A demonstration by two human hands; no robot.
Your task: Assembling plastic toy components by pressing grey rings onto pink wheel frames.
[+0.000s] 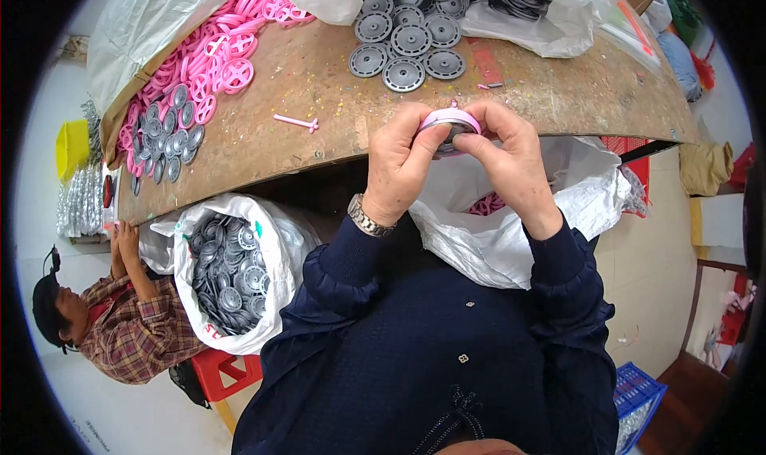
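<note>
At the near edge of the table, my left hand and my right hand grip a toy wheel between them. Its pink ring surrounds a dark grey disc, and both thumbs press on that disc's near face. The fingers curl behind the ring, so its far side is hidden. A small pink knob shows just beyond the ring; whether it is joined to the wheel I cannot tell. Grey wheel discs lie heaped beyond my hands. To their left rests a thin pink stick with a cross-shaped end.
Pink spoked wheels and smaller grey discs cover the table's left. Below the edge hang a sack of grey discs and a white sack with pink parts. A person sits at left by a red stool.
</note>
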